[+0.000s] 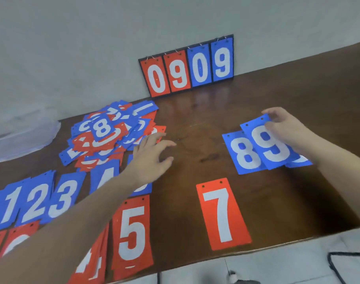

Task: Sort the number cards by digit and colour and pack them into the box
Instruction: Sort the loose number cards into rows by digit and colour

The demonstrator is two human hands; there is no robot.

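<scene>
A mixed heap of red and blue number cards (pixel 111 132) lies at the back left of the brown table (pixel 195 124). My left hand (pixel 152 154) hovers just right of the heap, fingers spread and holding nothing. My right hand (pixel 285 128) pinches the top edge of a blue 9 card (pixel 271 146), which overlaps a blue 8 card (pixel 244 154) and another blue card half hidden under my wrist. Sorted blue cards 1 (pixel 9 206), 2 (pixel 35 199), 3 (pixel 64 197) and 4 (pixel 105 177) line the left. A red 5 stack (pixel 132 232) and a red 7 card (pixel 222 214) lie near the front edge.
A flip scoreboard (pixel 187 66) reading 0909 leans on the wall at the back. A clear plastic lid or box (pixel 21 138) sits at the far left. More red cards (pixel 13 240) lie at the front left under my forearm. A black cable (pixel 343 261) hangs at the lower right.
</scene>
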